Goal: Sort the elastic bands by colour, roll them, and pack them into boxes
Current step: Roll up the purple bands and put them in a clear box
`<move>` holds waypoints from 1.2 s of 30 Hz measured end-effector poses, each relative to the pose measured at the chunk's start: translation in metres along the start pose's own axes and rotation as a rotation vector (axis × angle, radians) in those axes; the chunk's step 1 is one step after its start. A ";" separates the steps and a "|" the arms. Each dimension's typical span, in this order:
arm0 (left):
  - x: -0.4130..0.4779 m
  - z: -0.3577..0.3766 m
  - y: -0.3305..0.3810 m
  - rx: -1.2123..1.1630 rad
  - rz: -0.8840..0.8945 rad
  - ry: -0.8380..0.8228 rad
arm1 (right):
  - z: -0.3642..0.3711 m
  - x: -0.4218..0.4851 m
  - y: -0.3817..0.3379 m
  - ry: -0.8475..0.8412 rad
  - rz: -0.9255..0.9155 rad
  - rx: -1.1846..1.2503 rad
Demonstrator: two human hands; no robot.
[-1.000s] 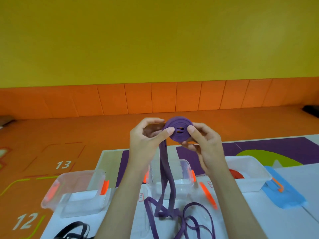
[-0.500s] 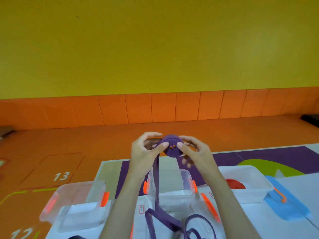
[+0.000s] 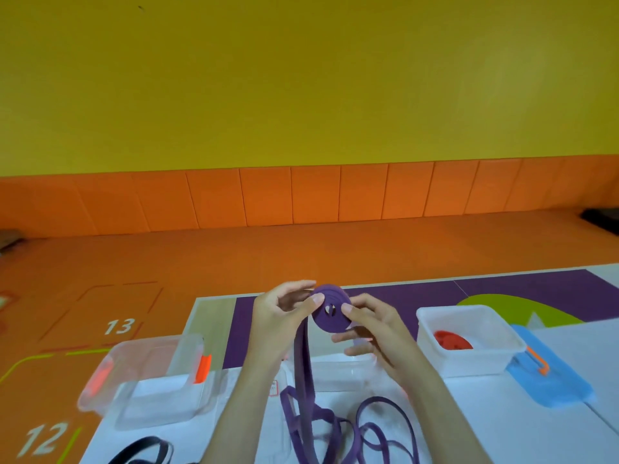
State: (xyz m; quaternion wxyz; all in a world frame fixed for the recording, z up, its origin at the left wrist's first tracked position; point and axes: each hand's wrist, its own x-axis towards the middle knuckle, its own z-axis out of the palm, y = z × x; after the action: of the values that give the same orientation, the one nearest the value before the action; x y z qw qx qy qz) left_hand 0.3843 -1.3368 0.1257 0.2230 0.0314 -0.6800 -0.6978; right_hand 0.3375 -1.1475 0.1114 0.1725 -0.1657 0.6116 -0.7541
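A purple elastic band is partly wound into a flat roll (image 3: 331,309) held up above the table. My left hand (image 3: 281,316) pinches the roll's left edge with thumb and fingers. My right hand (image 3: 371,326) grips its right side, thumb on the face. The band's loose tail (image 3: 303,370) hangs down from the roll into a tangle of purple loops (image 3: 368,437) on the white table. A red roll (image 3: 452,339) lies in the white box (image 3: 432,333) at right. A black band (image 3: 140,453) lies at the bottom left.
A clear box with orange clips (image 3: 150,380) sits at the left near the table edge. Another clear box (image 3: 345,373) stands under my hands. A blue lid with an orange clip (image 3: 549,386) lies right of the white box. Orange floor lies beyond.
The roll and both hands have dropped lower and nearer the boxes. The roll has turned, taking up more of the hanging tail.
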 end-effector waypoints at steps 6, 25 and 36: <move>-0.011 0.005 -0.013 -0.041 -0.082 -0.025 | -0.010 -0.002 -0.003 0.019 -0.047 -0.170; -0.030 -0.006 -0.031 0.026 -0.276 -0.123 | 0.000 -0.019 0.030 0.002 0.114 -0.078; -0.036 -0.015 -0.040 0.070 -0.026 -0.042 | 0.014 -0.021 0.037 0.101 0.047 0.006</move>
State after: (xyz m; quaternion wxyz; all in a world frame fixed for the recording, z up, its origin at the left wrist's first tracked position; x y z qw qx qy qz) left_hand 0.4106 -1.3387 0.0767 0.1984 0.0334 -0.7079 -0.6770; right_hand 0.3649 -1.1572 0.0771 0.1595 -0.1126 0.6211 -0.7590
